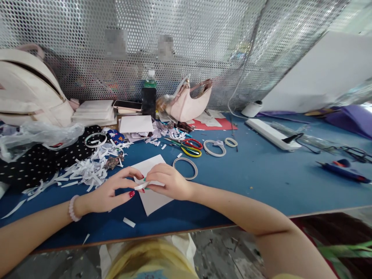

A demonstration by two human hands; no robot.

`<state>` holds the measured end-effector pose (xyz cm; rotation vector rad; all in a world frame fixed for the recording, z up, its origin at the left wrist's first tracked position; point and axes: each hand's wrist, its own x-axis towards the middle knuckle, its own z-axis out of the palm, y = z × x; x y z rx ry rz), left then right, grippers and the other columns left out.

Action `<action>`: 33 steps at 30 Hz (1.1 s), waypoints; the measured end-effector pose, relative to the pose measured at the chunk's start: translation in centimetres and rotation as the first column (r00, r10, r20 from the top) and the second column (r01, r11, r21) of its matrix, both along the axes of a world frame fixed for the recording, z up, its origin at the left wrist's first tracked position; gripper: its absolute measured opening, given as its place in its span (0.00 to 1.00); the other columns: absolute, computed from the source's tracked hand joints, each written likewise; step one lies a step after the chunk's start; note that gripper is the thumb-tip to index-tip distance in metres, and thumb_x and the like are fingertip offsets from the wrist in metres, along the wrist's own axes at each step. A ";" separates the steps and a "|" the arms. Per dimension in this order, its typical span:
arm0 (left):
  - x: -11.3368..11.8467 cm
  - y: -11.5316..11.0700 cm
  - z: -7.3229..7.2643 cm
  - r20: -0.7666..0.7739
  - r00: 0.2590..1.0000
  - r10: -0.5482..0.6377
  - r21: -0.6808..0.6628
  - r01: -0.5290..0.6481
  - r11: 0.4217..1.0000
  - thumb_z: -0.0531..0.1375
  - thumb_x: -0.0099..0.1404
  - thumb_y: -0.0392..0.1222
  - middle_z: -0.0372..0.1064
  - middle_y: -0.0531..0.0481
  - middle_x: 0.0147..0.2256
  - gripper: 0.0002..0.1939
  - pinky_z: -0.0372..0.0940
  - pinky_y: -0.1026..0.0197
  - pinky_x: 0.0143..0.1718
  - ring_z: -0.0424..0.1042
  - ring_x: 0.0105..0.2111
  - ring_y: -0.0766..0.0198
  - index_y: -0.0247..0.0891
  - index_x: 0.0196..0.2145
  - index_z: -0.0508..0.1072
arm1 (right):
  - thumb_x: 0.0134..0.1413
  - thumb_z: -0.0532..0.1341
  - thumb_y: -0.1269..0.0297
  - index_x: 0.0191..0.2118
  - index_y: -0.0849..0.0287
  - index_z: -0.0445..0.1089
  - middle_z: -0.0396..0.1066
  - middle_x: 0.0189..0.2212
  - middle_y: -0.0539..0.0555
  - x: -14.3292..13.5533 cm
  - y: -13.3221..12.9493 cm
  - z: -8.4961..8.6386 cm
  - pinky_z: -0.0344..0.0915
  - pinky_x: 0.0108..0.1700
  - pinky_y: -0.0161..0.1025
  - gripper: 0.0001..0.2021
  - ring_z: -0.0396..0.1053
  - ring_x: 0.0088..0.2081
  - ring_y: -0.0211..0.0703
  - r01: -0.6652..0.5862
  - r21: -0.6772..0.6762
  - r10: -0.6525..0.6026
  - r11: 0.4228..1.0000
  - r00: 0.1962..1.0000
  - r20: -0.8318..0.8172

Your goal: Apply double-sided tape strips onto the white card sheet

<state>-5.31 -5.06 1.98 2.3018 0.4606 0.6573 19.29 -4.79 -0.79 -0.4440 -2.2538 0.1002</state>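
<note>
My right hand (170, 180) pinches a short white paper strip (140, 186) between its fingertips. My left hand (112, 190) wears a pink bead bracelet (73, 208); its fingers are spread, with the index fingertip against the strip's underside and the thumb apart from it. Under both hands lies a white paper sheet (157, 202), turned at an angle and partly covered by them. A grey tape roll (195, 169) rests flat just beyond my right wrist. Closer to the table edge is a small loose white strip (129, 222).
A heap of white paper strips (90, 170) lies left, beside a black dotted cloth (43, 162). Scissors (190, 147) and more tape rolls (214, 148) are beyond the sheet. A pink bag (190, 102) stands behind; a power strip (271, 133) and glue gun (344, 170) lie right.
</note>
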 end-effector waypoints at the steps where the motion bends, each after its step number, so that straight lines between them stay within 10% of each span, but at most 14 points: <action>1: 0.0 0.0 0.0 -0.005 1.000 0.000 -0.001 0.000 1.000 0.52 0.72 0.39 0.66 0.41 0.50 0.12 0.64 0.55 0.57 0.67 0.53 0.58 0.41 0.45 0.75 | 0.63 0.60 0.65 0.41 0.60 0.70 0.76 0.33 0.57 0.0 0.0 0.0 0.70 0.40 0.39 0.05 0.74 0.37 0.41 -0.008 0.024 0.008 1.000 1.000 -0.013; 19: 0.2 0.0 -0.3 -0.061 0.983 0.171 0.178 -0.158 0.971 0.51 0.69 0.34 0.71 0.42 0.50 0.16 0.66 0.55 0.56 0.71 0.51 0.59 0.38 0.47 0.76 | 0.64 0.57 0.69 0.39 0.61 0.70 0.75 0.30 0.55 0.4 0.4 1.0 0.67 0.37 0.38 0.05 0.72 0.34 0.40 0.064 0.163 -0.060 0.984 0.998 -0.032; 33: 0.0 1.1 -1.7 -0.124 0.922 0.366 0.248 -0.328 0.911 0.51 0.71 0.42 0.75 0.45 0.45 0.16 0.69 0.59 0.50 0.74 0.45 0.60 0.40 0.47 0.77 | 0.63 0.56 0.72 0.35 0.58 0.69 0.75 0.29 0.54 0.9 1.1 0.9 0.70 0.37 0.37 0.07 0.72 0.33 0.40 0.120 -0.003 -0.120 0.993 0.989 -0.089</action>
